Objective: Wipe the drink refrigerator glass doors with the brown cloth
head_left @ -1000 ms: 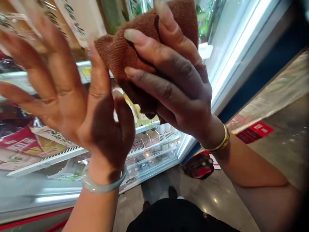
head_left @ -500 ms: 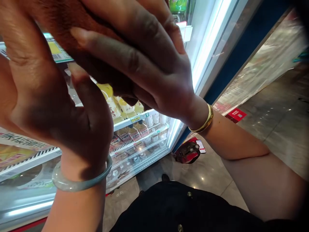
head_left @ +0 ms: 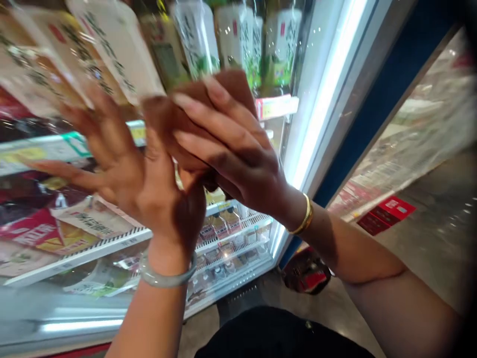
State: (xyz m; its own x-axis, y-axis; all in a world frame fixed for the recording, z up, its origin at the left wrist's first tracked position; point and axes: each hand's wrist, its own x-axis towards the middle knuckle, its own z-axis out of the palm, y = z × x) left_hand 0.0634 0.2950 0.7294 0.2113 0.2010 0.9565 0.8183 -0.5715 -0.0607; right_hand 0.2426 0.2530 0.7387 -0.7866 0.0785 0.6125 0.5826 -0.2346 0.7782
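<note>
A brown cloth is bunched under the fingers of my right hand, which is closed round it. My left hand stands just beside it, its fingers spread apart and smeared by motion. The cloth lies against the thumb side of my left hand, and part of that thumb is hidden behind it. A pale bangle rings my left wrist. On my right wrist sits a gold bangle.
Behind my hands stands a lit drinks cooler with bottles on its upper shelf and packs lower left. A bright light strip and blue frame border it at right. A dark red bag is on the floor.
Both hands have moved down and away from the camera, with the cloth. My left hand's fingers now show spread, and the bottles on the upper shelf have come into view.
</note>
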